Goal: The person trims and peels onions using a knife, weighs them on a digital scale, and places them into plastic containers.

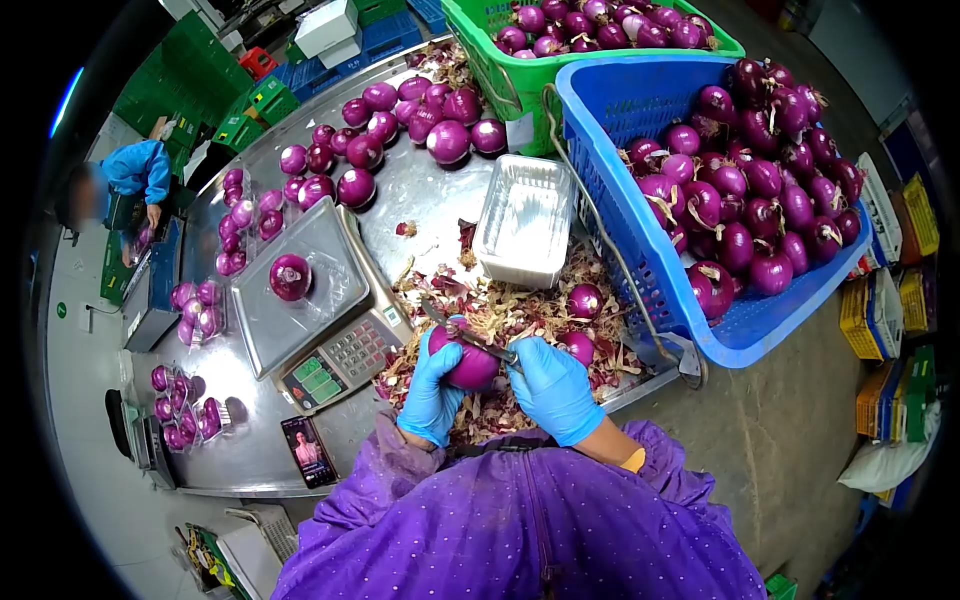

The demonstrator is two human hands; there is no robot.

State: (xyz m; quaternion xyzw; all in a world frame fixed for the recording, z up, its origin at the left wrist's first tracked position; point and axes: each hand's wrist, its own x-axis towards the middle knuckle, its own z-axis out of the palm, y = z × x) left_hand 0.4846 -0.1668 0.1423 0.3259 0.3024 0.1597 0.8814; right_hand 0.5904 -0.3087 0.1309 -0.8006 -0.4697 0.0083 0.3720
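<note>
A red onion [474,371] rests in my left hand [432,388], its blue-gloved fingers wrapped round the near side. My right hand [556,390], gloved in blue too, is closed on the handle of a knife [466,338]. The blade lies across the top of the onion, its tip pointing up and left. Under both hands spreads a heap of onion skins and roots [440,290]. Two more onions, one of them a small onion [585,301], sit in the peelings to the right. Just beyond stands a stack of clear plastic trays [524,222].
A scale [345,362] with one onion on its pan stands left, near a phone [308,452]. Peeled onions [364,152] and packed trays [198,312] cover the far and left table. A blue crate [640,250] and green crate [480,60] hold onions. A co-worker [135,170] is far left.
</note>
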